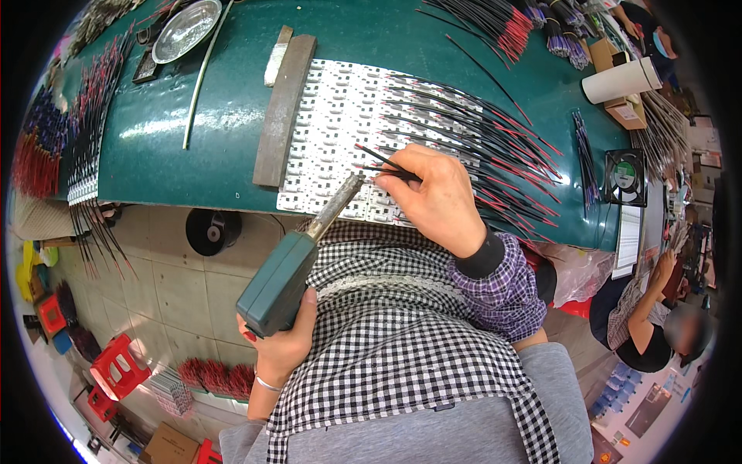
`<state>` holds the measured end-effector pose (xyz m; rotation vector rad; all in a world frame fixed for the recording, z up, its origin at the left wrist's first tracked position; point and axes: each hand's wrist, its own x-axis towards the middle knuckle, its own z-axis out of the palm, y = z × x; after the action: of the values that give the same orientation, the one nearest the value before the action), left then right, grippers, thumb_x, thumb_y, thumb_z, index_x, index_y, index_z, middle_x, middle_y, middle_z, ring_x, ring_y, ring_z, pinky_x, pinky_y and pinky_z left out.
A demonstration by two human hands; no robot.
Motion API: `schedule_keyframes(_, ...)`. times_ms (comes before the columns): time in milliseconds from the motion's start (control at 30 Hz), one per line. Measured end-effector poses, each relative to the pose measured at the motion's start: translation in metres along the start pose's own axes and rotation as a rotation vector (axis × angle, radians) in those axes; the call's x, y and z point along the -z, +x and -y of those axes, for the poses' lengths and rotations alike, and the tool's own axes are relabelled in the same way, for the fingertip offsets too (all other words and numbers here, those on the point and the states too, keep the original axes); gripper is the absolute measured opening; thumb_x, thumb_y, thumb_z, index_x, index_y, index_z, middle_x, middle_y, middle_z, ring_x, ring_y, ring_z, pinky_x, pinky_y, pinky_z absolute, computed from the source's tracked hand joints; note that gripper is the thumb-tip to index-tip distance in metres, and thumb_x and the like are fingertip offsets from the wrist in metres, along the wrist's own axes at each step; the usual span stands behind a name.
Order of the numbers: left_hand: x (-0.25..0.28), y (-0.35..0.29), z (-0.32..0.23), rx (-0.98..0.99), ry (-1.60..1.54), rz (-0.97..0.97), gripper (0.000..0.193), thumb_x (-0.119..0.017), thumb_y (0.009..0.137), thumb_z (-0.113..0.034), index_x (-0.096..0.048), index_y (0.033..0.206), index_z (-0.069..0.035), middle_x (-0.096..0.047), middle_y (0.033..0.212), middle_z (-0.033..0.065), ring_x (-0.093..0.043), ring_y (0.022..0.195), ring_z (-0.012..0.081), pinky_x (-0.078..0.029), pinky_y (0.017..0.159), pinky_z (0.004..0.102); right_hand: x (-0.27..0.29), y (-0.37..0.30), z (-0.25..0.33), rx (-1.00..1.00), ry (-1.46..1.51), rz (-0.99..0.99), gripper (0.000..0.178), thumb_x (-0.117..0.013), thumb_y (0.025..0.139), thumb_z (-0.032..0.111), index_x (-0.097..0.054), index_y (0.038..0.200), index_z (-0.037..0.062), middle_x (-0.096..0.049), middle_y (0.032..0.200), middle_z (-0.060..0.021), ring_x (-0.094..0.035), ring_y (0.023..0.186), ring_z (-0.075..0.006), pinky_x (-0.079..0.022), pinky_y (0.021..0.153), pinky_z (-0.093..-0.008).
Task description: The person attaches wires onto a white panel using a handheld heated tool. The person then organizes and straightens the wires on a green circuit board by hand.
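Green and glossy, the desk (193,147) carries a white panel of circuit strips (340,116) near its middle, weighted along its left edge by a dark flat bar (282,108). Many black and red wires (495,155) are already fanned out to the right across the panel. A soldering iron (297,255) is gripped in the closed left hand (282,344), its tip resting at the panel's near edge. A thin black wire with a red end (382,161) is pinched between the fingers of the right hand (437,197), just right of the tip. Soldering of 1 more lead appears to be in hand; the next move is judged to call for the wire end to be held steady on its pad while the tip is brought onto it. A metal dish (185,29) lies at the far left.
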<state>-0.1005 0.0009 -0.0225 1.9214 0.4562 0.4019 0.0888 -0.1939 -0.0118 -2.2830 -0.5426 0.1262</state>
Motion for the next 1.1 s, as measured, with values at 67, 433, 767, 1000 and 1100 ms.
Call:
schedule_keyframes(67,-0.0012,0.0005,0.0006,-0.013,0.007,0.004,0.020,-0.083,0.081,-0.009,-0.075,0.096,0.002,-0.075,0.083,0.0079,-0.069,0.066,0.0156,-0.054,0.061,0.0280,-0.0011,0.0001,-0.0005,0.034,0.003,-0.025,0.018,-0.077,0.085,0.014,-0.071,0.090,-0.0015,-0.062,0.076,-0.0114,-0.056,0.060,-0.0255,-0.044,0.058,-0.0368)
schedule_keyframes(433,0.0009,0.0003,-0.0016,0.018,0.000,0.041,0.019,-0.083,0.081,-0.008,-0.075,0.095,0.002,-0.074,0.082,0.0067,-0.067,0.064,0.0134,-0.052,0.060,0.0274,-0.0007,0.0021,-0.0044,0.065,0.044,0.013,0.016,-0.077,0.084,0.008,-0.070,0.094,-0.0021,-0.059,0.079,-0.0119,-0.054,0.062,-0.0240,-0.043,0.058,-0.0365)
schedule_keyframes(767,0.0002,-0.0003,-0.0012,0.031,-0.011,0.060,0.018,-0.082,0.082,-0.008,-0.075,0.095,0.003,-0.075,0.083,0.0073,-0.068,0.066,0.0139,-0.053,0.060,0.0281,-0.0034,0.0030,-0.0035,0.060,0.000,-0.027,0.016,-0.075,0.082,0.010,-0.068,0.087,-0.0040,-0.059,0.074,-0.0105,-0.054,0.058,-0.0211,-0.043,0.054,-0.0343)
schedule_keyframes(1000,0.0015,-0.0070,-0.0006,0.157,-0.049,0.016,0.021,-0.082,0.082,-0.008,-0.075,0.099,0.002,-0.075,0.087,0.0086,-0.069,0.069,0.0147,-0.054,0.062,0.0283,-0.0040,0.0017,-0.0036,0.052,-0.016,-0.030,0.016,-0.075,0.083,0.010,-0.067,0.085,-0.0039,-0.059,0.074,-0.0104,-0.056,0.058,-0.0218,-0.043,0.054,-0.0343)
schedule_keyframes(1100,0.0003,-0.0066,-0.0004,0.075,-0.039,-0.022,0.023,-0.083,0.082,-0.009,-0.075,0.100,0.003,-0.075,0.087,0.0090,-0.069,0.070,0.0151,-0.055,0.064,0.0292,-0.0047,0.0022,-0.0028,0.050,-0.013,-0.037,0.014,-0.074,0.082,0.009,-0.067,0.084,-0.0035,-0.060,0.074,-0.0108,-0.058,0.060,-0.0230,-0.045,0.055,-0.0344)
